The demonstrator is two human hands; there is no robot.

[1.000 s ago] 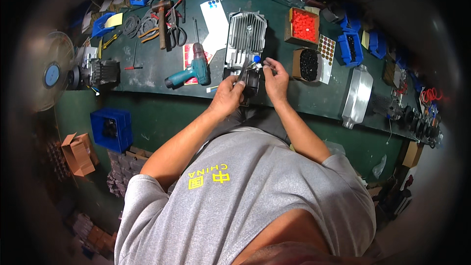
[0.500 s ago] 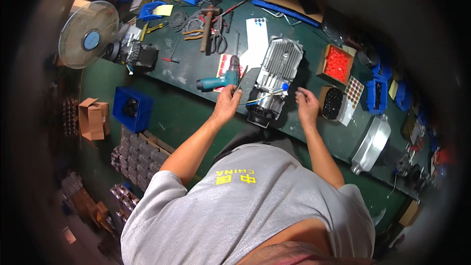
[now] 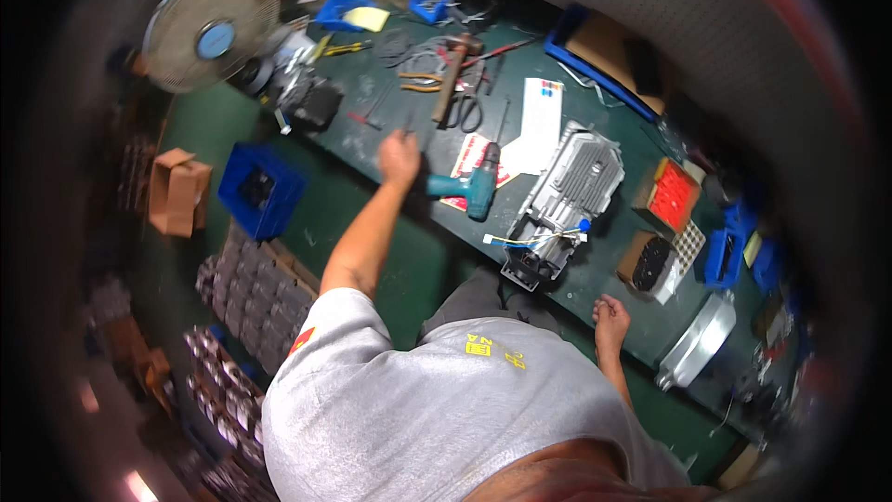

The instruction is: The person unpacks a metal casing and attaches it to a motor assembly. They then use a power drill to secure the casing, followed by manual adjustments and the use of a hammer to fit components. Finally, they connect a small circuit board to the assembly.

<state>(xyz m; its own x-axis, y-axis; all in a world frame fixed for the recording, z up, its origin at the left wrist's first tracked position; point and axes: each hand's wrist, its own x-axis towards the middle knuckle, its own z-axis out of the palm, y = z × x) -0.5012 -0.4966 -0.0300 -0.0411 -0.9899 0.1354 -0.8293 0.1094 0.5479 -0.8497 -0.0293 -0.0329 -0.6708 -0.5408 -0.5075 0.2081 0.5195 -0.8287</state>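
Note:
My left hand (image 3: 400,160) is over the front edge of the bench, left of a teal cordless drill (image 3: 480,184). Its fingers are closed round a thin, pointed metal tool, blurred by motion. A small red-handled tool (image 3: 364,120) lies just beyond that hand. My right hand (image 3: 610,316) hangs by the bench's front edge with curled fingers and nothing visible in them. Between the hands lies a finned silver motor housing (image 3: 581,177). Loose wires with a white connector (image 3: 489,239) and a blue round piece (image 3: 583,225) show at its near end.
Hammer (image 3: 452,84), pliers and scissors lie at the back. Boxes of red parts (image 3: 674,193) and black parts (image 3: 650,262), blue bins (image 3: 722,256) and a silver metal casing (image 3: 697,339) stand right. A fan (image 3: 214,37) and blue crate (image 3: 260,188) are left.
My left hand has moved left, away from the drill, carrying the thin tool. The right hand has drawn back toward the bench's front edge, its fingers curling. The view has shifted and tilted.

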